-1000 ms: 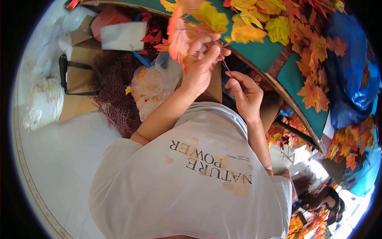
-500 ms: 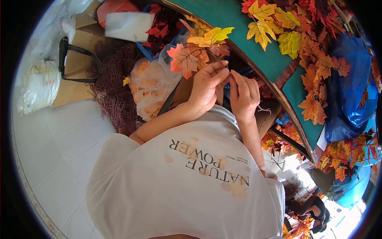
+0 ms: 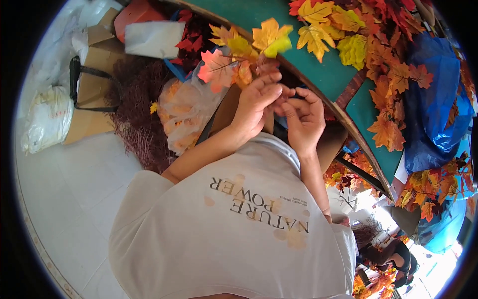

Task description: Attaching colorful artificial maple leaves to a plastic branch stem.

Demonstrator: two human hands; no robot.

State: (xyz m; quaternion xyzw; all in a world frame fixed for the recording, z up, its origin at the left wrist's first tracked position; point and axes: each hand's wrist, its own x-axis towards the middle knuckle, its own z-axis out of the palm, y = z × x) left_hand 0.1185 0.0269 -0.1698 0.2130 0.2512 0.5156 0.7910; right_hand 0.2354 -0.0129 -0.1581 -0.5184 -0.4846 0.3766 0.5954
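Observation:
My left hand (image 3: 255, 103) is closed on the stem of an artificial maple leaf spray, its leaves fanning out above my fingers. Pink (image 3: 216, 69), orange and yellow leaves (image 3: 271, 37) make up the spray. Close beside it, my right hand (image 3: 304, 117) is curled with thumb and fingers drawn in near the stem's lower end. Something small and dark shows at its fingertips, too small to name. Both hands are above my lap, next to the green table's edge.
A green table (image 3: 366, 117) carries loose maple leaves (image 3: 318, 40) and a blue plastic bag (image 3: 433, 94). To the left are a clear bag of orange pieces (image 3: 181, 107), a heap of brown wiry stems (image 3: 137, 99), a cardboard box (image 3: 94, 89) and a white package (image 3: 47, 119).
My right hand has turned, its fingers curling and opening slightly away from the left fingertips. The leaf spray has tilted a little, with a yellow leaf swinging upright.

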